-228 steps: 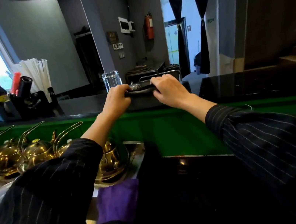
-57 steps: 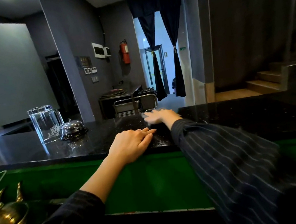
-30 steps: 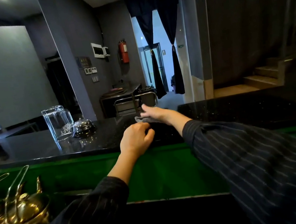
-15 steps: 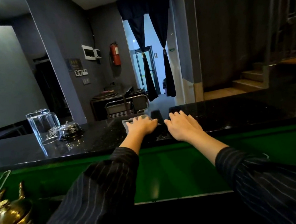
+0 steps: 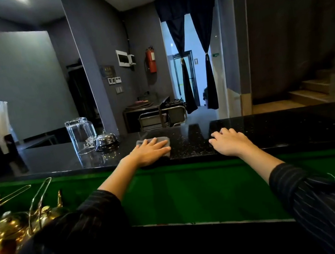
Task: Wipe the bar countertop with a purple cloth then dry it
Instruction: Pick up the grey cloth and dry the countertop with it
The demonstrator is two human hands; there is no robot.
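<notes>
Cloth (image 5: 164,142) lies flat on the black tabletop (image 5: 282,126) near its front edge, looks grey here rather than purple, probably the drying cloth. Left hand (image 5: 148,151) lies palm-down on it, fingers (image 5: 155,141) extended and close together, pressing it flat, likely to keep full contact for the swipe. Right hand (image 5: 229,141) rests bare on the tabletop, well apart to the right, fingers slightly curled, holding nothing, likely bracing. Both forearms reach forward over the green front panel (image 5: 194,188). Upturned glass pitcher (image 5: 81,138) and service bell (image 5: 105,140) stand left of the cloth, near.
</notes>
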